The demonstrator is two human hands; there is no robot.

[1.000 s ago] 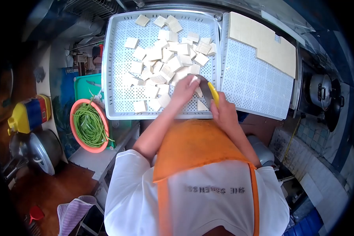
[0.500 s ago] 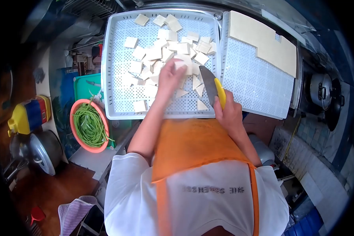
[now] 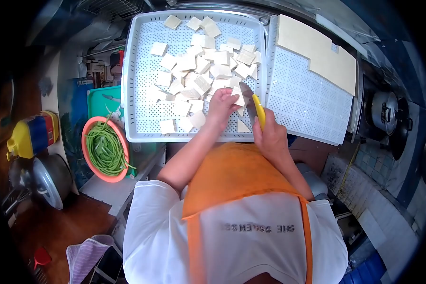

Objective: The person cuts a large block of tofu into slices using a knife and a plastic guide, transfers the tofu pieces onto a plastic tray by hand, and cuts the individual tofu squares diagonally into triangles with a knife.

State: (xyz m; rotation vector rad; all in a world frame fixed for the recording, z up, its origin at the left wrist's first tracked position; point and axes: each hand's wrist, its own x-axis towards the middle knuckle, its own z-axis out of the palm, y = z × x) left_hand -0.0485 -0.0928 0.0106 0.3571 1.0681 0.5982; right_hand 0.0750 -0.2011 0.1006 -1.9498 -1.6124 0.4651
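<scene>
Toward the near right corner of the white perforated plastic tray (image 3: 161, 138), the left hand (image 3: 219, 110) pinches a flat cream-white piece (image 3: 238, 98), presumably to steady it beside the blade; the right hand (image 3: 271, 134) grasps the yellow-handled grey metal knife (image 3: 259, 110), likely for control.

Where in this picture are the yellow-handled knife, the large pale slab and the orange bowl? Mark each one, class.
Yellow-handled knife (image 3: 259, 110): head view, on its handle.
Large pale slab (image 3: 308, 40): head view, on its flat top.
Orange bowl (image 3: 110, 178): head view, on its near edge.
</scene>
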